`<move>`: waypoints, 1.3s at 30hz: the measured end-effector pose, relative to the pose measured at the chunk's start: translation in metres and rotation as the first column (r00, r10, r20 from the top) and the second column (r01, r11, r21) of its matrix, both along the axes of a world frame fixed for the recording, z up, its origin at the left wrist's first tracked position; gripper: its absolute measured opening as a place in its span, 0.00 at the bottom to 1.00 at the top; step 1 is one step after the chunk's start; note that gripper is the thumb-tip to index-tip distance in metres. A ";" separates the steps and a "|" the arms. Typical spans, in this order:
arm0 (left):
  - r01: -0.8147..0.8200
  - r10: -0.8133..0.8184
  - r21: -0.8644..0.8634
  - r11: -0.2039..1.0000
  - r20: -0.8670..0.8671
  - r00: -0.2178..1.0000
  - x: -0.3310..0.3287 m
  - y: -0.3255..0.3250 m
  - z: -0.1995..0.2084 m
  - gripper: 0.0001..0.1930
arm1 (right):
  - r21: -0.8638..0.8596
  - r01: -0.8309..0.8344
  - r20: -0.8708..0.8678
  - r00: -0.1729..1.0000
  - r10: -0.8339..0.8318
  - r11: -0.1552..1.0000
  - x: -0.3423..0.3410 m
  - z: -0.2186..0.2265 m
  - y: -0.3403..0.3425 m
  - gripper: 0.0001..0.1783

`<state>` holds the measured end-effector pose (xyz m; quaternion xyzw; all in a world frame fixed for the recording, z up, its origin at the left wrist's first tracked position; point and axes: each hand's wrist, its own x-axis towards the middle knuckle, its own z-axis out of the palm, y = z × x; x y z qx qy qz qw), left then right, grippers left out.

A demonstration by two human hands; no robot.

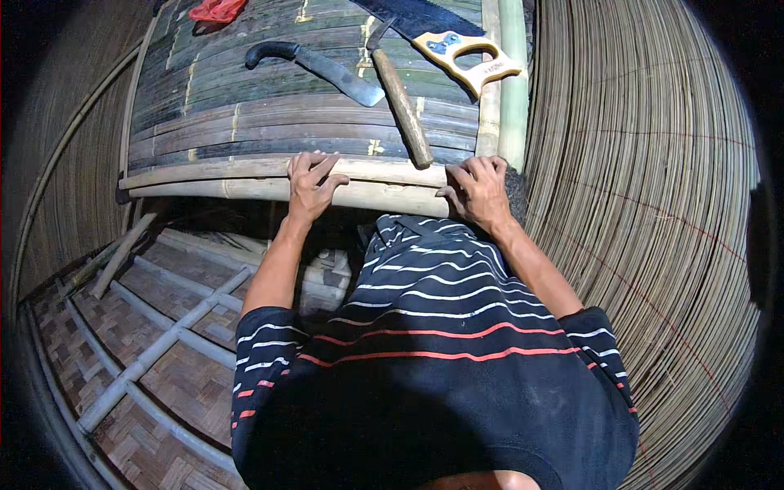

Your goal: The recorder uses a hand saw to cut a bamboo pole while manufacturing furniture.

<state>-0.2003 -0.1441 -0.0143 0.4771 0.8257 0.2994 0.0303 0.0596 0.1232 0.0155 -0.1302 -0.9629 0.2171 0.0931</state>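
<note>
Along the near edge of a slatted bamboo bench lies a pale split bamboo strip (384,170), resting against a round bamboo pole (384,194). My left hand (309,189) grips the strip left of its middle, fingers over the top and thumb toward the right. At the right end, my right hand (485,189) curls its fingers over the bamboo; its fingertips are partly hidden. A hammer (402,110) with a wooden handle lies between my hands, its handle end touching the strip. Farther back are a machete (331,73) with a black handle and a handsaw (457,53) with a pale handle.
A red plastic bag (217,11) lies on the far left of the bench slats (245,90). A reed wall (645,180) rises close on my right. Lower left, a bamboo pole frame (163,343) lies over woven matting (175,400).
</note>
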 end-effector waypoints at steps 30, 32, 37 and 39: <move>-0.188 0.188 -0.035 0.982 0.000 0.982 0.053 0.037 0.002 0.31 | -0.146 0.494 -0.066 0.860 -0.507 0.857 0.010 0.004 0.057 0.13; -0.171 0.171 -0.003 0.985 0.036 0.985 0.066 0.046 0.006 0.33 | -0.101 0.470 -0.026 0.880 -0.474 0.877 0.010 0.003 0.054 0.18; -0.116 0.122 -0.098 0.988 0.053 0.991 0.090 0.062 0.005 0.38 | -0.073 0.500 0.032 0.866 -0.499 0.863 0.010 0.000 0.053 0.23; -0.098 0.102 -0.168 0.981 0.018 0.995 0.093 0.061 0.000 0.37 | -0.099 0.504 0.089 0.863 -0.497 0.858 0.008 -0.002 0.057 0.26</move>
